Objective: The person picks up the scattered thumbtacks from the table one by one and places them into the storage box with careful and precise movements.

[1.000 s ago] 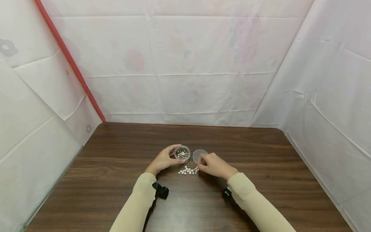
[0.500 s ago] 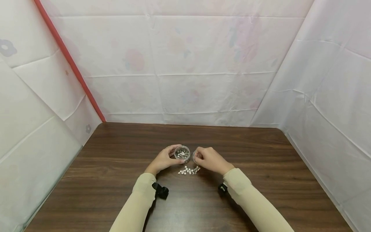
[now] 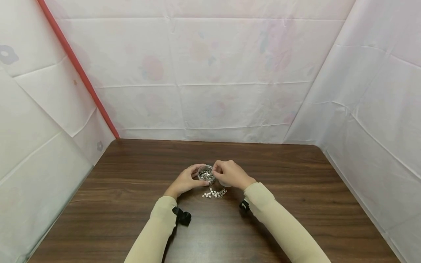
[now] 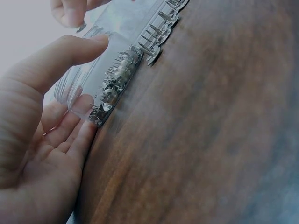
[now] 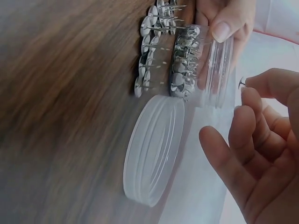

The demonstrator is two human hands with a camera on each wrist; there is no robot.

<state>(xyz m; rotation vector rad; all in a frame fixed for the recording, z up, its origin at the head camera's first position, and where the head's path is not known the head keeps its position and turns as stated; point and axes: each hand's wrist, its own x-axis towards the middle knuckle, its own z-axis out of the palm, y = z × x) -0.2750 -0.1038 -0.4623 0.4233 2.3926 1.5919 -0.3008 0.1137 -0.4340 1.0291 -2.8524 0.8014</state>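
Observation:
A clear round jar [image 3: 212,182] stands on the table, its bottom covered with silver thumbtacks [image 4: 117,74]. My left hand [image 3: 185,180] grips it from the left, thumb on the near side and fingers round the far side. In the right wrist view a single thumbtack [image 5: 241,83] is pinched between the thumb and a finger of my right hand [image 3: 232,174], just beyond the jar's open mouth. Several loose thumbtacks [image 3: 214,193] lie point up on the wood in front of the jar. Right of the jar is its clear lid [image 5: 149,154], partly hidden by my right hand in the head view.
The dark wooden table [image 3: 131,215] runs back to a white patterned cloth [image 3: 213,73], with more cloth on both sides. A red strip [image 3: 79,67] slants down the left side. Black bands [image 3: 182,216] sit at the wrists.
My right hand has moved from the loose thumbtacks up and left, over the lid, to the jar's rim, carrying one thumbtack. My left hand and the jar have stayed put.

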